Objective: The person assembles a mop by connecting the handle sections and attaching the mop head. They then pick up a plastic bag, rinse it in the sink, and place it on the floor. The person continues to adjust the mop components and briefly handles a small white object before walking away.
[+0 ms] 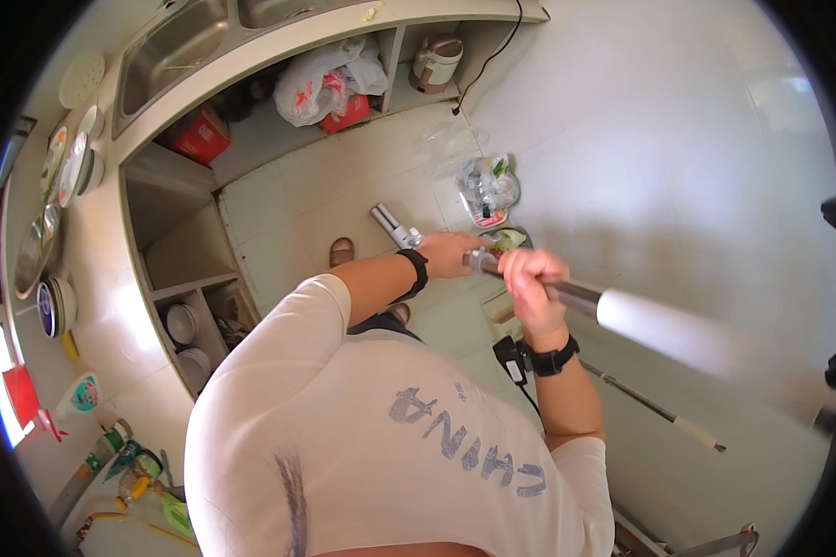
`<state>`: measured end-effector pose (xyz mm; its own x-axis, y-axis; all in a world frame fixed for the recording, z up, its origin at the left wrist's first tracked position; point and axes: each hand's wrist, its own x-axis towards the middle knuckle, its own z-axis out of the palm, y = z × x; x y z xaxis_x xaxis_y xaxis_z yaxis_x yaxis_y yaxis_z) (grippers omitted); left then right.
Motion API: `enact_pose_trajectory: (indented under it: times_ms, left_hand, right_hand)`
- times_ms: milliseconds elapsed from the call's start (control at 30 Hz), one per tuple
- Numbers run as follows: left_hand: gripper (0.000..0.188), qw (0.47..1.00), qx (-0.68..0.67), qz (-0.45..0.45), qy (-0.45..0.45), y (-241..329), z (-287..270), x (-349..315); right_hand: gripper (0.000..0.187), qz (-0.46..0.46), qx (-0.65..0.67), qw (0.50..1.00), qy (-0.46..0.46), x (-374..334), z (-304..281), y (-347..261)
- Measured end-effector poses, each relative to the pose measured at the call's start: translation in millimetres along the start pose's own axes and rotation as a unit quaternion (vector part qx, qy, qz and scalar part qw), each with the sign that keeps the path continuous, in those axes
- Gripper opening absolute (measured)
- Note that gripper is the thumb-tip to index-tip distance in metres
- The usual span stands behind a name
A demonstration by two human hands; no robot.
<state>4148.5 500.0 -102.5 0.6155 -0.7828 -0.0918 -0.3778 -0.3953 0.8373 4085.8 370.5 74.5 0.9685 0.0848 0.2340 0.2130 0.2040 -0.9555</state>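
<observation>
Both my hands grip a long metal pole (pixel 578 297) that runs slantwise across the middle. My left hand (pixel 448 254), with a black band at the wrist, is closed around its lower part. A chrome tube with a collar (pixel 395 226) sticks out past that hand, close above the floor; whether it is one piece with the pole is hidden. Higher up, the fingers of my right hand (pixel 532 276) wrap the pole just below its white sleeve (pixel 655 327). The upper end stretches to the right and is blurred.
Bagged packaging (pixel 489 188) lies on the floor by the wall. Cabinets with a plastic bag (pixel 330 79), red box (pixel 198 137) and kettle (pixel 436 63) stand ahead under a sink (pixel 172 65). Dishes (pixel 74 167) line the left counter. Another pole (pixel 655 406) leans at right.
</observation>
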Motion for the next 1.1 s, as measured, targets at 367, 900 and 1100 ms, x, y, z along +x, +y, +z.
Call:
enact_pose_trajectory:
  times_ms: [367, 900, 1100]
  left_hand:
    - [0.015, 0.995, 0.066, 0.028, 0.065, -9.7, -48.3, -25.4]
    - [0.016, 0.984, -0.001, -0.099, 0.151, -150.5, -114.4, -50.6]
    - [0.013, 0.983, 0.082, -0.158, -0.043, -184.9, -82.7, -28.3]
  right_hand:
    - [0.023, 0.037, 0.018, 0.972, -0.230, 62.0, 12.6, -38.5]
    - [0.014, 0.109, -0.049, 0.978, -0.172, 72.4, 37.7, 42.8]
    - [0.015, 0.099, -0.050, 0.994, -0.023, 16.7, 36.6, 55.6]
